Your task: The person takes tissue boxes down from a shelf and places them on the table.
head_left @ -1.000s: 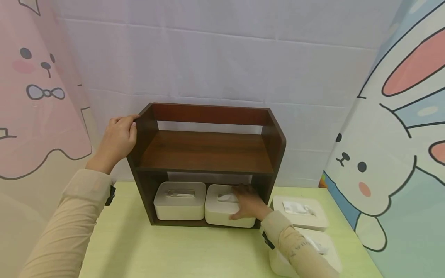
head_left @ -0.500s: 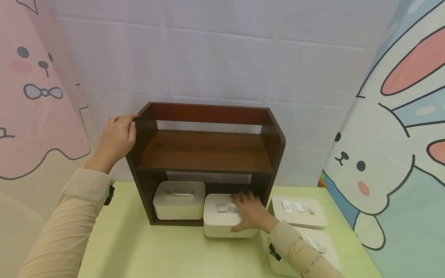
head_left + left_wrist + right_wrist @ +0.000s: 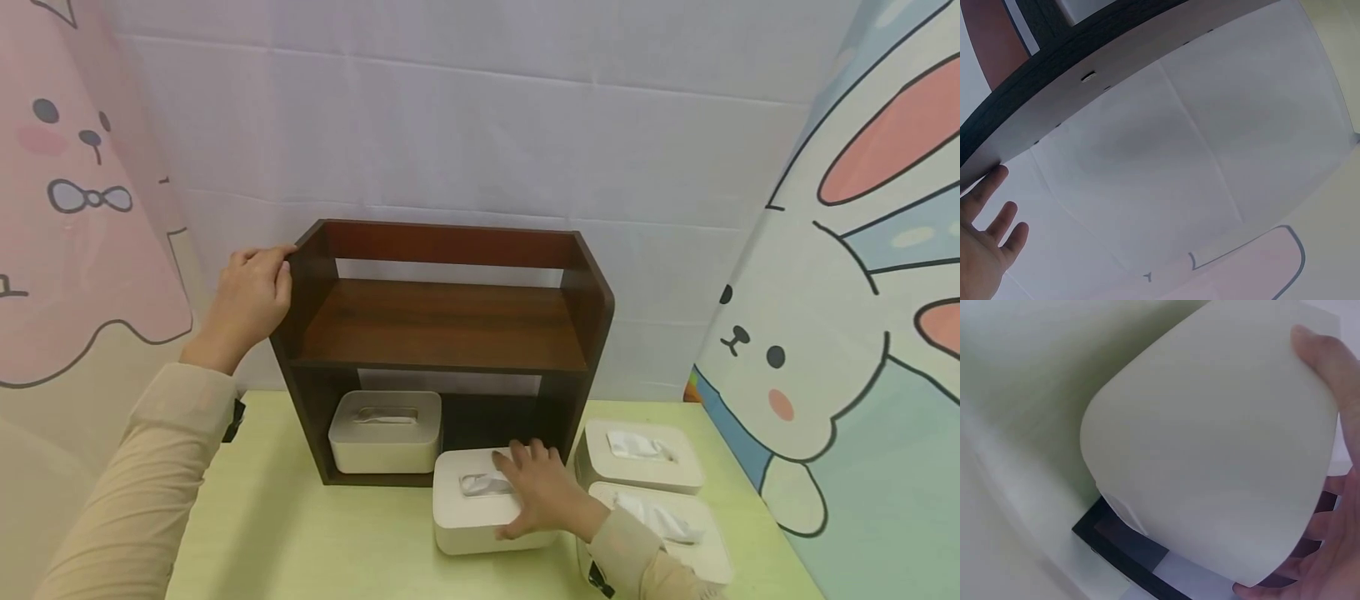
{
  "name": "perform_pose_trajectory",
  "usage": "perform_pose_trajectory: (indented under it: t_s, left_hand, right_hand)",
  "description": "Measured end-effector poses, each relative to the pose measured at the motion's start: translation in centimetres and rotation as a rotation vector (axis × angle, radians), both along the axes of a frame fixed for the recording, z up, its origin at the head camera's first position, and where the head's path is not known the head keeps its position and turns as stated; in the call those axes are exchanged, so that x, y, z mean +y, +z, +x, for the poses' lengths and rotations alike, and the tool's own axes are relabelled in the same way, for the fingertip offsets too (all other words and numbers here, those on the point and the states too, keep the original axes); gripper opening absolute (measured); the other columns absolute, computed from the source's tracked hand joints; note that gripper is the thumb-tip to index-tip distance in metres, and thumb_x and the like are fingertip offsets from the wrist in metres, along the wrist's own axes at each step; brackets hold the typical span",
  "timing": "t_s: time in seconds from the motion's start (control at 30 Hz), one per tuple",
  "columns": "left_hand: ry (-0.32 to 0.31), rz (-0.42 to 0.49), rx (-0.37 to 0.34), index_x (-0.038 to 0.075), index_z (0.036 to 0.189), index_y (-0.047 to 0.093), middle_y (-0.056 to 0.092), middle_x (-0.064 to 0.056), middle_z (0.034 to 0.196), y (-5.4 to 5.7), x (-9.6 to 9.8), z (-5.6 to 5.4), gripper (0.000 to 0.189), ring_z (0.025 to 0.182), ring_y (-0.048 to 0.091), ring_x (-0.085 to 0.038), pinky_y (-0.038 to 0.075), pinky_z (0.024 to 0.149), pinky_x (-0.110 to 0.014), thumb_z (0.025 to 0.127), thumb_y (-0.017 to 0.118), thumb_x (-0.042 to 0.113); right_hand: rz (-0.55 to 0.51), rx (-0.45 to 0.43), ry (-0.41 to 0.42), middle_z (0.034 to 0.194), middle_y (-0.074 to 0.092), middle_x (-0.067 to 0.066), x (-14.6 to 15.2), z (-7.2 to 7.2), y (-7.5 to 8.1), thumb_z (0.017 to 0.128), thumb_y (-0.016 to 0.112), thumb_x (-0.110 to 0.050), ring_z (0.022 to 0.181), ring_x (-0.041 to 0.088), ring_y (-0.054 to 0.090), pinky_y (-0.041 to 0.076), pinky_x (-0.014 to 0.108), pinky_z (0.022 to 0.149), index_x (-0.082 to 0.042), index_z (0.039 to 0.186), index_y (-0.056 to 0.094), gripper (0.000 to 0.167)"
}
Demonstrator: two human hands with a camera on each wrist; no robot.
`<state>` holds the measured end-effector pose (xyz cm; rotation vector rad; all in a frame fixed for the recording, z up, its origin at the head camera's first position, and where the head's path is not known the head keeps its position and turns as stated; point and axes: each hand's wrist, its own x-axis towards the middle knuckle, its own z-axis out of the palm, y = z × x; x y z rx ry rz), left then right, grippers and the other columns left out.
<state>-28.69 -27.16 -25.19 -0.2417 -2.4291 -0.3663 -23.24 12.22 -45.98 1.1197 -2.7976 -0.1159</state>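
Note:
My right hand (image 3: 551, 496) grips a cream tissue box (image 3: 459, 521) across its right part, in front of the right half of a dark brown two-tier shelf (image 3: 442, 325). In the right wrist view, the thumb (image 3: 1319, 353) presses one side of the box while the fingers reach along the opposite side. A white tissue (image 3: 483, 484) shows in the slot on top. My left hand (image 3: 247, 296) touches the shelf's upper left edge, and in the left wrist view its fingers (image 3: 1005, 219) are fairly straight beside the side panel (image 3: 1088, 87).
A second tissue box (image 3: 384, 450) stands in the lower left compartment. On the table (image 3: 300, 542), to the right of the shelf, two more tissue boxes stand one behind the other, the rear one (image 3: 637, 475) and the front one (image 3: 716, 562). Behind hangs a white cloth (image 3: 450, 108).
The right hand has drawn the tissue box out of the lower right compartment, toward me, to in front of the shelf. My left hand has stayed at the shelf's edge.

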Motion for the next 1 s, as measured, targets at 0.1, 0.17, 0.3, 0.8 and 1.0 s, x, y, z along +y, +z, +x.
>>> perform_pose_trajectory:
  t_s: [0.1, 0.17, 0.3, 0.8, 1.0]
  left_hand:
    - [0.002, -0.005, 0.006, -0.001, 0.12, 0.053, 0.058, -0.023, 0.117, 0.0, 0.1, 0.0, 0.035, 0.108, 0.044, -0.047, 0.034, 0.084, -0.064, 0.095, 0.032, 0.013]
    - [0.003, -0.01, 0.01, -0.001, 0.12, 0.054, 0.058, -0.023, 0.117, 0.1, 0.1, 0.1, 0.035, 0.108, 0.044, -0.046, 0.034, 0.085, -0.064, 0.095, 0.033, 0.013]
    - [0.001, -0.011, 0.018, -0.002, 0.119, 0.054, 0.059, -0.023, 0.116, 0.1, 0.2, 0.1, 0.035, 0.108, 0.044, -0.046, 0.034, 0.086, -0.063, 0.095, 0.033, 0.012]
    - [0.001, 0.001, 0.018, -0.002, 0.119, 0.054, 0.058, -0.024, 0.116, 0.0, 0.0, 0.2, 0.035, 0.107, 0.044, -0.047, 0.033, 0.087, -0.062, 0.095, 0.033, 0.013]
    - [0.005, 0.002, 0.018, -0.002, 0.12, 0.054, 0.058, -0.023, 0.117, -0.1, 0.1, 0.1, 0.036, 0.108, 0.044, -0.047, 0.033, 0.088, -0.063, 0.095, 0.033, 0.014]
  right_hand:
    - [0.006, -0.011, -0.001, 0.125, 0.049, 0.016, -0.1, 0.7, -0.1, 0.055, 0.062, -0.077, 0.107, 0.038, 0.049, 0.047, 0.053, 0.078, -0.018, 0.133, 0.043, 0.1]
    - [0.014, -0.011, 0.002, 0.125, 0.05, 0.015, -0.1, 1.1, -0.3, 0.055, 0.062, -0.077, 0.107, 0.038, 0.05, 0.047, 0.052, 0.078, -0.018, 0.132, 0.043, 0.1]
    - [0.026, 0.026, 0.01, 0.122, 0.051, 0.013, 0.0, 1.8, -0.7, 0.053, 0.06, -0.079, 0.104, 0.036, 0.051, 0.048, 0.049, 0.076, -0.02, 0.131, 0.044, 0.099]
    - [-0.016, 0.093, 0.015, 0.118, 0.051, 0.013, 0.3, 3.8, -2.6, 0.049, 0.062, -0.079, 0.099, 0.033, 0.05, 0.046, 0.044, 0.07, -0.019, 0.128, 0.045, 0.101]
    - [-0.048, 0.068, -0.002, 0.12, 0.05, 0.015, 0.4, 4.3, -2.9, 0.049, 0.064, -0.077, 0.101, 0.034, 0.05, 0.046, 0.046, 0.072, -0.018, 0.129, 0.044, 0.101]
